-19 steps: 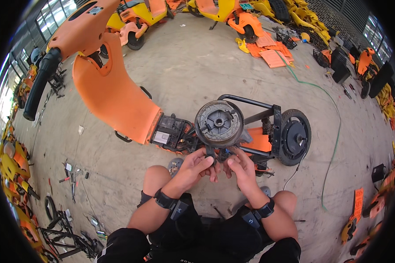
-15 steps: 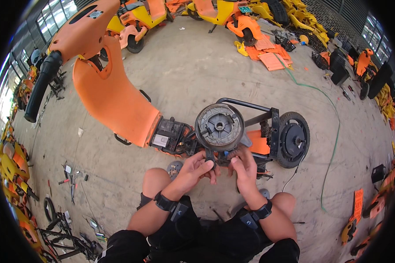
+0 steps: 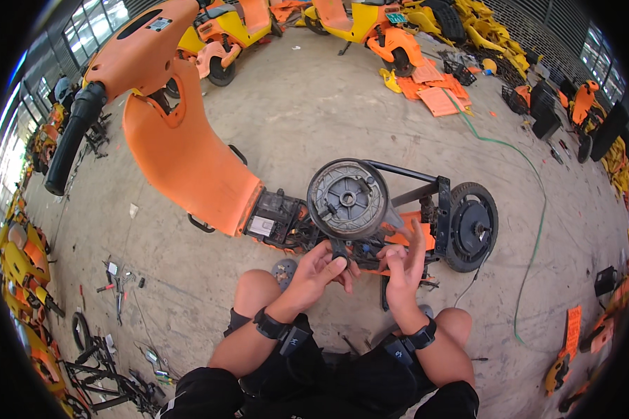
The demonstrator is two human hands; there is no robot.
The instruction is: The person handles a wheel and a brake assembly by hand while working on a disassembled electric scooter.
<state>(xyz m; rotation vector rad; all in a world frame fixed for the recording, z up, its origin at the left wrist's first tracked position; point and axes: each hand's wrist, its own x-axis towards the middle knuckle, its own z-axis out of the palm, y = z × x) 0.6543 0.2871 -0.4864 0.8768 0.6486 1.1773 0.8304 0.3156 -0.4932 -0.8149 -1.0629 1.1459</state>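
Observation:
A round metal brake plate with shoes (image 3: 347, 197) sits upward over the middle of a stripped orange scooter frame (image 3: 189, 174). My left hand (image 3: 328, 272) is closed on a black arm (image 3: 339, 246) just below the plate, its thumb pressing on the near end. My right hand (image 3: 405, 269) is open beside it to the right, forefinger raised and apart, near the wiring and an orange panel (image 3: 419, 234). The rear wheel with black hub (image 3: 474, 223) stands at the right; a battery-bay assembly (image 3: 272, 216) lies left of the plate.
Orange-and-yellow scooters (image 3: 251, 21) stand at the back. Piled body panels (image 3: 440, 98) and black baskets lie back right. A green hose (image 3: 538, 209) crosses the floor at right. Tools (image 3: 115, 286) and a black frame (image 3: 91, 370) lie at left; more scooter parts line both sides.
My right hand has moved away from the left hand to the right and up, lifting and spreading its fingers. My left hand stays on the black arm.

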